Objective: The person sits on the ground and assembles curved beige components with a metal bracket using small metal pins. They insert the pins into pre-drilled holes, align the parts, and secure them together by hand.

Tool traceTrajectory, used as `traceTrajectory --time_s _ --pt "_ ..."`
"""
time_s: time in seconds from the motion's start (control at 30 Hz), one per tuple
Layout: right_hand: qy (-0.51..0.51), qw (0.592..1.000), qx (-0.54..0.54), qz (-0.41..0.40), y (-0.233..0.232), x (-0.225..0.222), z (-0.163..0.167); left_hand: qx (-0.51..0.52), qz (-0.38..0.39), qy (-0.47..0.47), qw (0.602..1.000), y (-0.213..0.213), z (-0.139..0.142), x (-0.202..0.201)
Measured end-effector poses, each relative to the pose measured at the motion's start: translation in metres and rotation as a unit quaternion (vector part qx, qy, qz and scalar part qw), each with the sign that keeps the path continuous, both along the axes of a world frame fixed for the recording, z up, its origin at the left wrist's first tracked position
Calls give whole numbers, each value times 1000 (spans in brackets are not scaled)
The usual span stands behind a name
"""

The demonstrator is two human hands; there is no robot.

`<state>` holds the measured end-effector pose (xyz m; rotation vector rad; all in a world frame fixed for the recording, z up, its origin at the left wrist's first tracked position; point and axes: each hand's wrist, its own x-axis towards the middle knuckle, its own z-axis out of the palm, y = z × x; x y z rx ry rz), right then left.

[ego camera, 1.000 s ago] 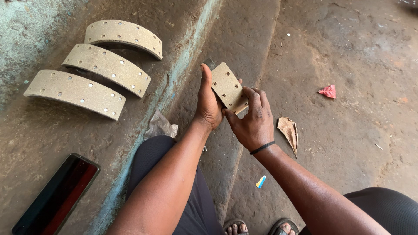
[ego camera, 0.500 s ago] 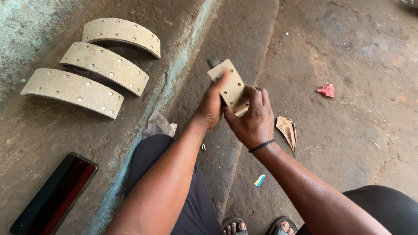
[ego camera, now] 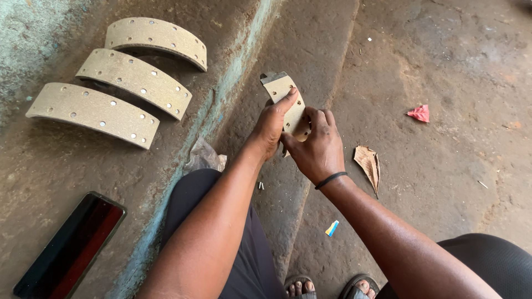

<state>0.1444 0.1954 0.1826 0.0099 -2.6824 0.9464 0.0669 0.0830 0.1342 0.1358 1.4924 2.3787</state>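
Observation:
Both hands hold one curved tan brake lining [ego camera: 285, 94] with rivet holes, mounted on a metal shoe, out over the concrete steps. My left hand [ego camera: 271, 124] grips its left side, the index finger stretched along the lining's face. My right hand [ego camera: 317, 147], a black band on its wrist, clasps the lower end from the right. Three more curved linings lie side by side on the ledge at the left: one at the back [ego camera: 158, 39], one in the middle [ego camera: 133, 80], one nearest [ego camera: 94, 111].
A dark phone [ego camera: 72, 246] lies on the ledge at lower left. A dry leaf [ego camera: 368, 163], a red scrap [ego camera: 419, 112] and a small blue-yellow scrap [ego camera: 331, 228] lie on the dirt ground. Crumpled plastic [ego camera: 205, 158] sits by my knee. My sandalled feet [ego camera: 327, 288] show below.
The lining has tilted more upright in my hands, and my left index finger now stretches along its face. The view has shifted slightly.

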Motion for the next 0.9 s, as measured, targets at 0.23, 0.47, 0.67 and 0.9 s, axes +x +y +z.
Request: traceTrajectory --time_s 0.23,0.47,0.67,0.9 --pt "-19 999 -26 -24 0 -6 10 88 -8 30 996 2 7 4" --pt "-12 999 -32 -26 6 -5 1 47 -7 16 999 7 5 11" --pt "40 997 -59 -19 10 -5 -6 30 -23 55 998 7 4 14" --pt "-7 996 -80 -36 10 -5 -7 -1 -37 32 999 3 8 14"
